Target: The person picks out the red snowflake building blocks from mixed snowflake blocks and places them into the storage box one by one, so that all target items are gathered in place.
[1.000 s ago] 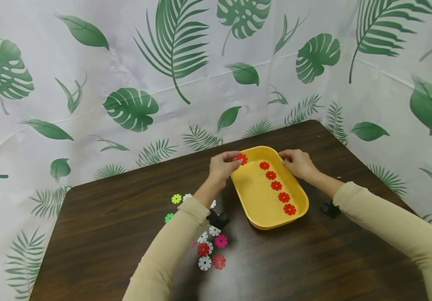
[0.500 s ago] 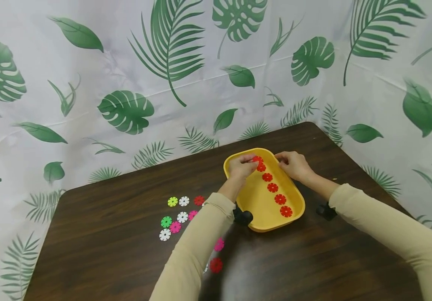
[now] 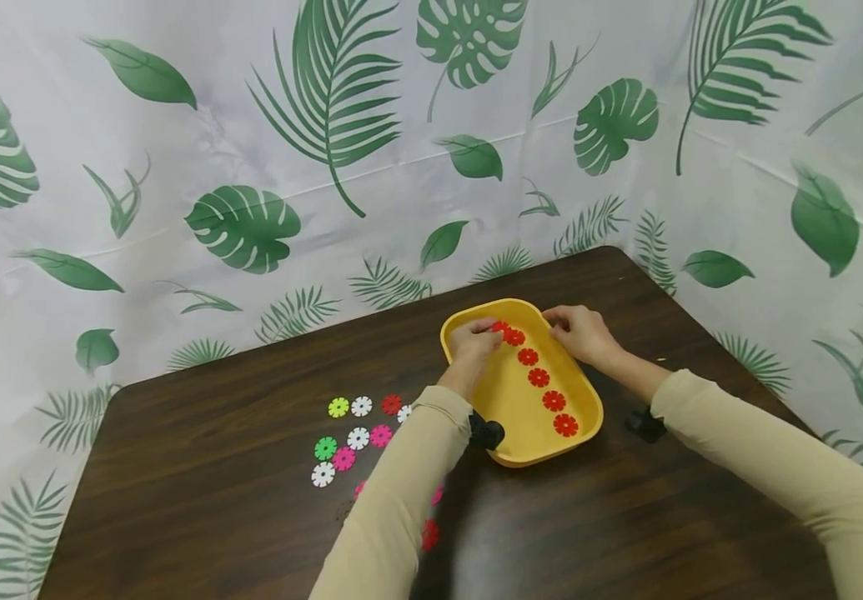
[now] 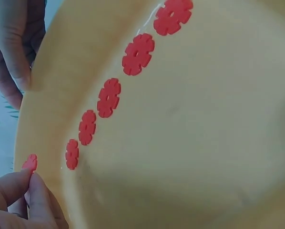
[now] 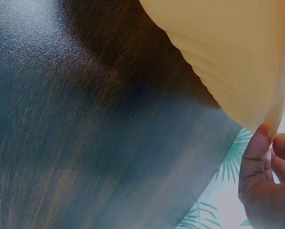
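My left hand (image 3: 472, 343) is over the far end of the yellow tray (image 3: 508, 402). Between its thumb and fingertips it pinches a red notched disc (image 4: 31, 161), which the left wrist view shows near the tray's wall. A row of several red notched discs (image 3: 528, 357) lies along the right side of the tray floor. My right hand (image 3: 583, 332) grips the tray's far right rim; in the right wrist view its thumb and fingers (image 5: 255, 157) pinch the edge from both sides.
On the dark wooden table (image 3: 198, 467), left of the tray, lie several loose notched discs, among them a yellow one (image 3: 338, 407), a green one (image 3: 325, 448) and a white one (image 3: 323, 475). My left sleeve (image 3: 393, 500) hides some. A leaf-print cloth (image 3: 251, 125) hangs behind.
My left hand first carried the red disc rightward from the tray's far left rim to the head of the row, then drew slightly back left. My right hand stays on the rim.
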The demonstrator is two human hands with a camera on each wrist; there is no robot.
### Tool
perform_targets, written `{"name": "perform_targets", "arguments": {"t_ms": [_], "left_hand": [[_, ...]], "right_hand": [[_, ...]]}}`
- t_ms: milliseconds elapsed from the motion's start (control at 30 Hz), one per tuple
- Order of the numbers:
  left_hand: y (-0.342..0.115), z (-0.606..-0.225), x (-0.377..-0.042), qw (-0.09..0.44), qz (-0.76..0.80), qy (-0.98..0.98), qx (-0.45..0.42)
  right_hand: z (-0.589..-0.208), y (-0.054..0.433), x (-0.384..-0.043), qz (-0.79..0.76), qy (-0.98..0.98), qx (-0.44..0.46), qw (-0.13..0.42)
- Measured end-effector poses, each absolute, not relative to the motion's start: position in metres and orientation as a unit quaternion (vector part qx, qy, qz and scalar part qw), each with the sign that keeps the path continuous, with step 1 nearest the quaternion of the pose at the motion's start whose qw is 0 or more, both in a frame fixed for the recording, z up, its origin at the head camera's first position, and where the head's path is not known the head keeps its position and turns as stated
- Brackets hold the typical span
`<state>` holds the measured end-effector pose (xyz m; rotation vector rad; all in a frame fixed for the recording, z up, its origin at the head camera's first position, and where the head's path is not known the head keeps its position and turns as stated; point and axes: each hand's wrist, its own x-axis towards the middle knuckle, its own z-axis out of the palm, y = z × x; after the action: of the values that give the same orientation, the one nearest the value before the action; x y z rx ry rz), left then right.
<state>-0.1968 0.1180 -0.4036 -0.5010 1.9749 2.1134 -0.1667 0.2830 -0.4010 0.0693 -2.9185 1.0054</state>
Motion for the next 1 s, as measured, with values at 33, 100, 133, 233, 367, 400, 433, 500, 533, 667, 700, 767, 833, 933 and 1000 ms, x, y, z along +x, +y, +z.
{"name": "perform_targets", "arguments": {"t_ms": [33,100,133,233,367,400,433,500,533,667,700,767,833,933,1000], "left_hand": [[0.119,-0.405,-0.197,0.099,0.713,0.672,-0.174],[0.120,-0.406,-0.198,0.094,0.704,0.681,-0.179],[0.121,-0.406,-0.199,0.092,0.699,0.685,-0.183],[0.123,-0.410,-0.204,0.084,0.683,0.699,-0.195],[0.126,-0.420,-0.209,0.060,0.659,0.723,-0.199],[0.128,-0.435,-0.217,0.047,0.654,0.729,-0.196],[0.129,-0.445,-0.223,0.043,0.651,0.732,-0.195],[0.134,-0.473,-0.240,0.033,0.639,0.743,-0.196],[0.136,-0.483,-0.246,0.033,0.635,0.745,-0.200],[0.136,-0.489,-0.246,0.018,0.635,0.742,-0.212],[0.136,-0.482,-0.242,0.015,0.639,0.738,-0.218],[0.132,-0.465,-0.229,0.007,0.647,0.727,-0.228],[0.131,-0.454,-0.223,0.017,0.658,0.712,-0.243],[0.130,-0.442,-0.215,0.008,0.665,0.705,-0.246],[0.130,-0.440,-0.213,0.010,0.664,0.707,-0.241]], "right_hand": [[-0.401,0.283,-0.167,0.325,-0.945,0.023,0.028],[-0.401,0.283,-0.167,0.324,-0.945,0.024,0.031],[-0.401,0.284,-0.167,0.324,-0.945,0.024,0.031],[-0.401,0.284,-0.167,0.324,-0.945,0.023,0.033],[-0.401,0.283,-0.166,0.328,-0.944,0.023,0.034],[-0.401,0.283,-0.167,0.328,-0.944,0.022,0.034],[-0.401,0.283,-0.167,0.329,-0.943,0.022,0.034],[-0.401,0.282,-0.167,0.332,-0.943,0.022,0.031],[-0.402,0.282,-0.166,0.334,-0.942,0.022,0.031],[-0.403,0.281,-0.165,0.339,-0.940,0.018,0.027],[-0.404,0.282,-0.165,0.339,-0.940,0.018,0.026],[-0.404,0.282,-0.165,0.339,-0.940,0.015,0.024],[-0.405,0.282,-0.165,0.339,-0.941,0.014,0.023],[-0.405,0.283,-0.165,0.337,-0.941,0.011,0.022],[-0.404,0.283,-0.165,0.338,-0.941,0.009,0.021]]}}
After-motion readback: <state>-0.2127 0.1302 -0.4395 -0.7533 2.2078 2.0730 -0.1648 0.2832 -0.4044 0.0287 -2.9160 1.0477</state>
